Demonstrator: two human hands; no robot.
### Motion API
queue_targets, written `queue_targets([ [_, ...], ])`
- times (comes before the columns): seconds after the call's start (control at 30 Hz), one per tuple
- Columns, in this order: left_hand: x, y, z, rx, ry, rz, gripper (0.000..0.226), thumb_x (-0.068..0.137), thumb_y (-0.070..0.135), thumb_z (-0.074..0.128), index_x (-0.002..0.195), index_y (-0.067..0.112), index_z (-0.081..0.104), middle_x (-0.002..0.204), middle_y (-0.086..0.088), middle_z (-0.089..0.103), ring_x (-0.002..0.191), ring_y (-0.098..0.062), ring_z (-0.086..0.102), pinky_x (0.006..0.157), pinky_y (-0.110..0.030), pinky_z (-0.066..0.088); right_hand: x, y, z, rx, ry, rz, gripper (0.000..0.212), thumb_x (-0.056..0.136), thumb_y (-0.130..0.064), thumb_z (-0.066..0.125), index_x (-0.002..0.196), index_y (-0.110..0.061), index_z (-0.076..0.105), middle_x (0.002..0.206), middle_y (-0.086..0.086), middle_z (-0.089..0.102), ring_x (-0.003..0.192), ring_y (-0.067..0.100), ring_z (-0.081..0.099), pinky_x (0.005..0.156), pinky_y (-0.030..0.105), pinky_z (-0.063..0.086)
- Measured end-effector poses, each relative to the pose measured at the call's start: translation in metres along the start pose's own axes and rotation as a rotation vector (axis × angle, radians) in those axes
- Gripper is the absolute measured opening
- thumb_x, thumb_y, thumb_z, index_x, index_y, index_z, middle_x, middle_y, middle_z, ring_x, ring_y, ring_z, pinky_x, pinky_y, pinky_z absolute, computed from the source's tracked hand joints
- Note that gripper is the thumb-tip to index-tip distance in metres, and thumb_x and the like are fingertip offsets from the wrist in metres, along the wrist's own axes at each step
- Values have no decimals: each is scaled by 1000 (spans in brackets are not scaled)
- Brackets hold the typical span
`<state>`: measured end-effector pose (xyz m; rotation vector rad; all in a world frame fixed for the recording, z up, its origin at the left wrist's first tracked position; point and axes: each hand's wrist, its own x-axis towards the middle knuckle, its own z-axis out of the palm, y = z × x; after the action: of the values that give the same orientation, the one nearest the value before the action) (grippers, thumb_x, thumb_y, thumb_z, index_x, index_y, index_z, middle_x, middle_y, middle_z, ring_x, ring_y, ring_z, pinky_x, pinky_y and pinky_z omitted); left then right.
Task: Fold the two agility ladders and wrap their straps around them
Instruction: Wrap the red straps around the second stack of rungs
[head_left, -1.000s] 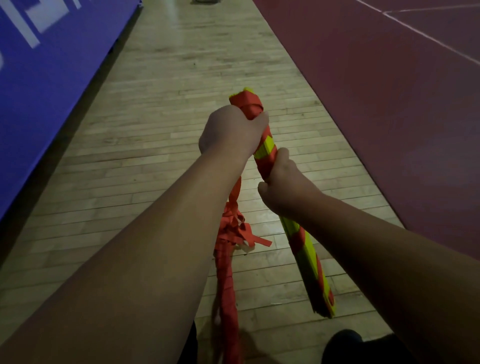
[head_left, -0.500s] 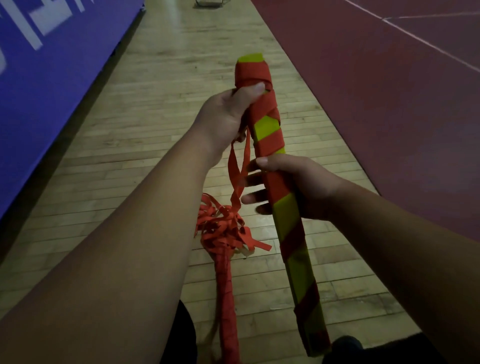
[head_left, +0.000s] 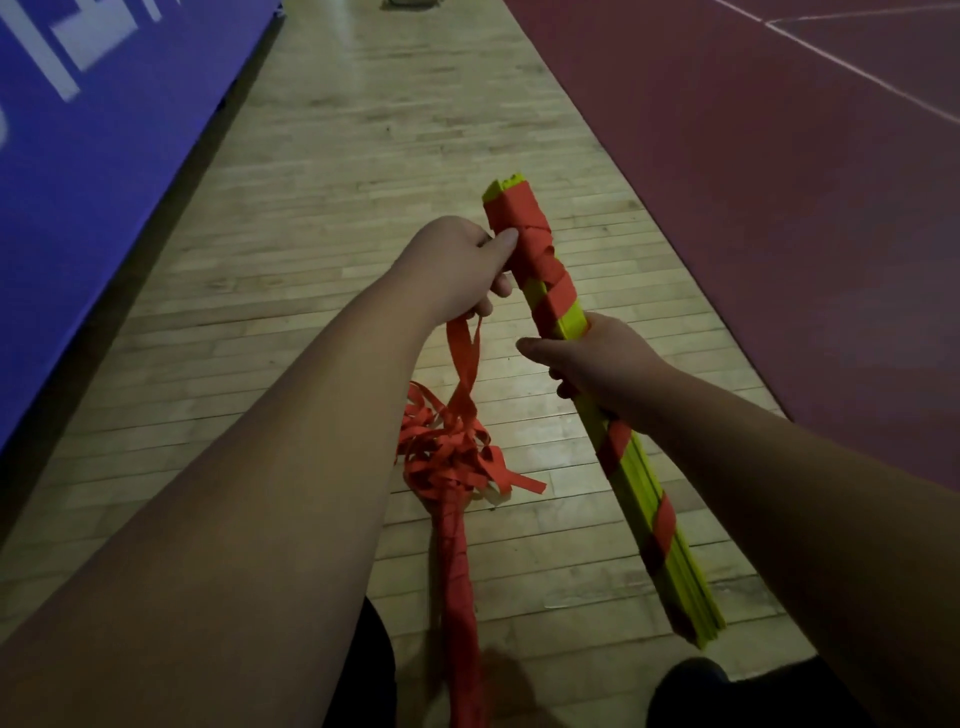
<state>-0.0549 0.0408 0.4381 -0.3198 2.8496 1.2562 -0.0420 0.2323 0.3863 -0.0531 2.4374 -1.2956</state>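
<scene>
Hands first: the right hand (head_left: 597, 364) has its fingers curled round the middle of the ladder (head_left: 649, 483), held slanting in the air over the floor (head_left: 311, 208). The left hand (head_left: 457, 265) sits at the wrapped top end, thumb against the windings, fingers closed on a doubled run of strap (head_left: 465, 364) that hangs down from it.

The stacked rungs look stiff and light, but loose slats could slide or fan out at the bare lower end, so a firm grip at mid-stack seems right. The strap is limp and prone to knotting; it is best taken close to the stack and kept taut.

Count: two ladders. The second ladder (head_left: 457, 571), red along its whole length, seems to lie on the floor below the hands, with one tangle (head_left: 447, 457) of loose strap at its far end. Whether the hanging strap joins that tangle I cannot tell.
</scene>
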Motion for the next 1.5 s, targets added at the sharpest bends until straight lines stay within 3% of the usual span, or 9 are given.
queue_targets([
  [0.2,-2,16,8,-141,5,-117,48,120,38,41,112,5,75,97,-3,82,59,-11,69,59,-27,56,8,1,5,-33,40,5,71,90,-79,64,113,-12,68,93,5,71,86,22,72,84,48,62],
  [0.33,-6,21,7,-236,-40,-311,71,112,70,32,112,9,68,82,-9,83,59,-20,76,63,-31,59,7,2,14,-58,-78,48,109,80,-97,44,146,-10,46,121,13,67,105,25,64,95,54,57],
  [0.5,-14,12,10,-141,-51,-276,59,106,71,53,108,15,73,82,-2,82,60,-15,77,63,-31,59,8,8,18,-168,-35,-17,72,103,-77,41,139,-16,47,108,11,71,99,27,69,81,42,53],
  [0.73,-14,18,16,-266,185,-162,52,95,65,68,88,14,77,68,3,75,55,-12,68,68,-34,56,-1,-6,-2,35,-46,-102,51,94,-71,69,117,-26,64,101,3,77,94,22,73,88,44,59],
  [0.93,-18,24,-2,-455,100,-7,50,93,59,73,78,12,63,58,1,55,51,-17,47,62,-35,45,-8,-15,-21,265,-374,-77,41,95,-54,76,119,-22,68,123,12,74,113,31,73,96,43,59],
  [1.07,-22,33,-9,-562,22,72,45,102,54,67,86,12,59,59,1,44,52,-14,42,56,-30,42,-13,-18,-25,565,-585,-68,40,89,-40,70,114,-9,69,112,16,68,107,38,74,98,54,62],
  [1.13,-21,32,-10,-595,-24,62,47,101,58,67,88,14,59,61,1,43,53,-15,39,62,-35,41,-16,-22,-26,625,-674,-69,32,92,-34,65,112,-9,68,102,15,72,100,38,76,87,47,63],
  [1.27,-18,28,-10,-567,-95,36,43,101,56,68,88,16,69,67,2,55,58,-13,45,61,-30,43,-17,-19,-25,614,-606,-43,19,91,-29,68,101,-13,70,73,7,55,62,23,56,66,35,48],
  [1.5,-17,21,-15,-426,-130,-76,55,95,69,70,97,15,82,74,4,71,58,-13,59,64,-33,53,-12,-16,-19,491,-460,68,25,92,-34,76,101,-14,64,76,6,58,63,20,55,63,35,48],
])
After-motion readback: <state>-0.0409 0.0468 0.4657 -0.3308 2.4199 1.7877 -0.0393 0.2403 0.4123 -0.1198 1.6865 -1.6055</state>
